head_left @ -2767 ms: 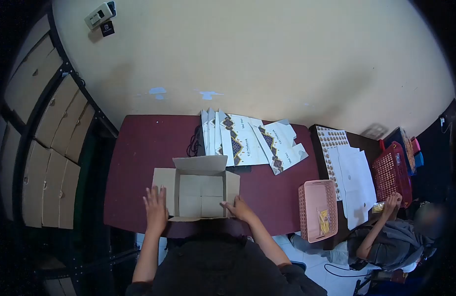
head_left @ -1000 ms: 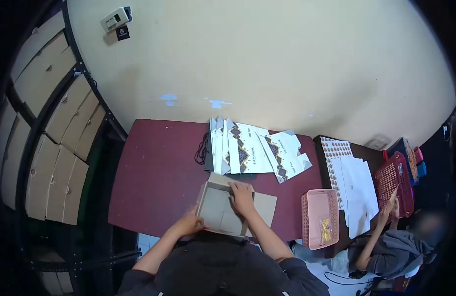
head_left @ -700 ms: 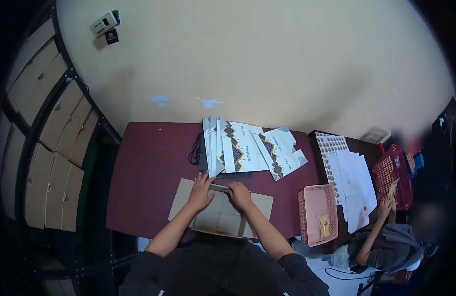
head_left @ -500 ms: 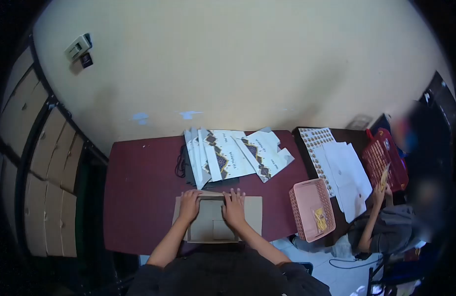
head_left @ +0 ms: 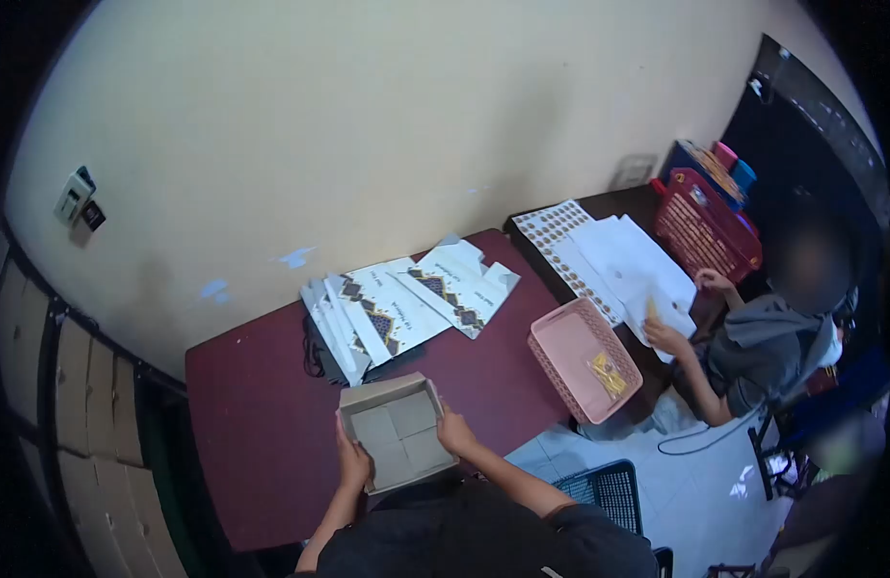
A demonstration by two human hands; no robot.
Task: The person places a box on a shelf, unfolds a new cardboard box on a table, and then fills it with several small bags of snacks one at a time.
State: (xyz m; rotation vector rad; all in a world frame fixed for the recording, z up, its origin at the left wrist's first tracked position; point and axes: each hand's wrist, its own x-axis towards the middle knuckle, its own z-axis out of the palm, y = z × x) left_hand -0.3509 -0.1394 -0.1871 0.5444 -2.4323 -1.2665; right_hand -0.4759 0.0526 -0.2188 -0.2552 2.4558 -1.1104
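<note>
An open cardboard box (head_left: 395,435) is held between my two hands at the near edge of the maroon table, its bare inside facing up. My left hand (head_left: 352,457) grips its left wall. On the opposite wall, my right hand (head_left: 454,431) is closed with the fingers along the outside. Just beyond the box lies a stack of flat printed white cartons (head_left: 382,313), with another printed carton (head_left: 464,289) overlapping its right side. Something black with a cord sticks out from under the stack.
A pink basket (head_left: 551,371) holding a small yellow packet (head_left: 607,374) stands at the table's right. Beyond it are white sheets (head_left: 637,265), a sticker sheet (head_left: 551,231) and a red basket (head_left: 705,226). A co-worker's hand (head_left: 664,335) holds something yellowish. A dark crate (head_left: 609,491) is on the floor.
The box's side flaps no longer lie spread out; its walls now stand up, and my hands have moved from its far edge to its sides. The view has turned right.
</note>
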